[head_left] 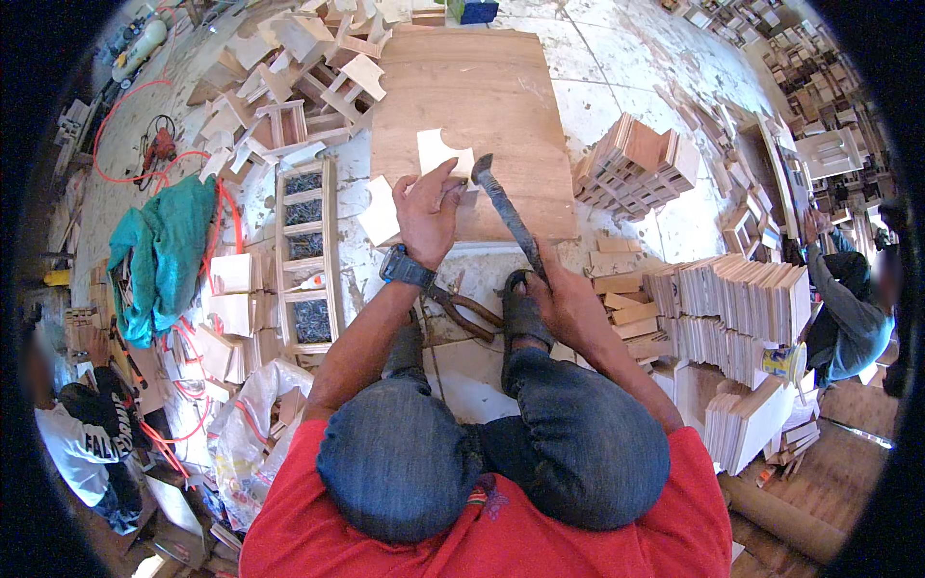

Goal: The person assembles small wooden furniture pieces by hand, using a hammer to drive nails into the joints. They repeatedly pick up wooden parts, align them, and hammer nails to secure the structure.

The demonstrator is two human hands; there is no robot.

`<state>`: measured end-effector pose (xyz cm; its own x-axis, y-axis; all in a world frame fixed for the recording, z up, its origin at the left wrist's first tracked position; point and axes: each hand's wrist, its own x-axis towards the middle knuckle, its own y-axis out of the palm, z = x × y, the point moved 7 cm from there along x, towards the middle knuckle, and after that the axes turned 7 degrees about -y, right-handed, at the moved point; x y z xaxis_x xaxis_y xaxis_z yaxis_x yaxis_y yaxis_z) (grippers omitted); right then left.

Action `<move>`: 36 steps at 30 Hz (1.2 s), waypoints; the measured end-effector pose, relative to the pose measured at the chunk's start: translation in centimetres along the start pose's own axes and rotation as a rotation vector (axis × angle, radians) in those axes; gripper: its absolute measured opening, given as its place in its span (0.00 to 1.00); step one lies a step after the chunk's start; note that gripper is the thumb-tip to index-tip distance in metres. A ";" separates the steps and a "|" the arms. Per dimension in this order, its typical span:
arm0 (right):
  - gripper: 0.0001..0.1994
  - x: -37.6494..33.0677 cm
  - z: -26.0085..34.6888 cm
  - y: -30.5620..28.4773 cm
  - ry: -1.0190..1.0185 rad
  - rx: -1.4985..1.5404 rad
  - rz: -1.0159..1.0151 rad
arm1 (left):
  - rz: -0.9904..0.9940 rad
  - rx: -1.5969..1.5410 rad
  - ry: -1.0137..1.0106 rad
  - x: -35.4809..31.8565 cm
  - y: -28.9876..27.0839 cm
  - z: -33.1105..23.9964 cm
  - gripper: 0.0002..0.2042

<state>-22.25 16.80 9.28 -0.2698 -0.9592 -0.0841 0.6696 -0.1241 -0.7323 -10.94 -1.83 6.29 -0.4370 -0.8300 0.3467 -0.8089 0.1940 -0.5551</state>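
My right hand [559, 296] grips a hammer [508, 214] by its dark handle, the head raised over the near part of a brown wooden board [472, 91]. Beside the hammer head, my left hand [429, 214] has thumb and forefinger drawn together in a pinch; whatever is between them is too small to make out. Just beyond those fingers lies a pale wooden piece [440, 150] with a curved cut-out. Another pale piece [380, 212] sits left of the same wrist. Pincers [464, 314] rest between my feet, partly behind the left wrist.
A wooden tray [332, 252] with compartments of nails stands at left, near a green cloth [164, 255]. Assembled wooden frames [289, 72] are heaped at far left. Stacked frames [636, 164] and thin panels [732, 313] stand at right. Other people sit at both sides.
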 end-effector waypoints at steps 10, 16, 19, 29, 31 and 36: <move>0.17 7.0 1.1 -0.8 -0.174 0.290 -0.415 | -0.170 0.061 0.023 -1.3 -1.8 -0.1 0.29; 0.18 9.0 0.2 2.2 -0.063 0.312 -0.308 | -0.005 -0.388 -0.238 -1.5 0.0 2.9 0.24; 0.18 8.9 0.4 2.2 -0.082 0.312 -0.340 | -0.021 -0.442 -0.263 -1.7 0.5 3.0 0.21; 0.19 9.0 -0.1 3.8 -0.094 0.379 -0.332 | -0.131 -0.248 -0.119 -2.1 0.2 1.9 0.20; 0.19 9.0 -0.3 4.0 -0.096 0.449 -0.347 | -0.145 -0.226 -0.112 -2.1 0.3 2.0 0.20; 0.19 9.1 -0.5 4.3 -0.081 0.505 -0.316 | -0.138 -0.209 -0.106 -2.2 0.3 2.0 0.21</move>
<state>-22.14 7.67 5.03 -0.4695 -0.8698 0.1517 0.8167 -0.4931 -0.2999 -9.44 -1.04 3.82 -0.2823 -0.9041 0.3208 -0.9264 0.1701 -0.3358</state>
